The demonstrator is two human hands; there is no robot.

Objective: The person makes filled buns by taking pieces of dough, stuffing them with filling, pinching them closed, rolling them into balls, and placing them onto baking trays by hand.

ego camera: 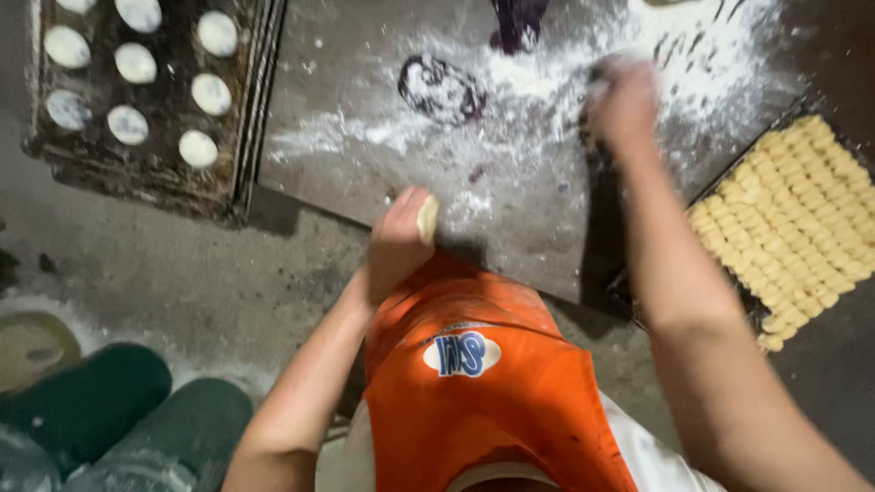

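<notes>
My left hand [397,239] is closed around a small flat piece of pale dough [427,219], held at the near edge of the floured metal worktop [365,118]. My right hand [622,98] is blurred and dusted with flour, reaching out over the flour-covered part of the worktop; whether it holds anything is unclear. An orange apron [474,392] covers my front below the hands.
A dark baking tray [241,128] at the upper left carries several round white dough pieces [211,93]. At the right, a tray [629,296] holds rows of yellow dough pieces [793,219]. Dark green boots [118,410] stand on the concrete floor at lower left.
</notes>
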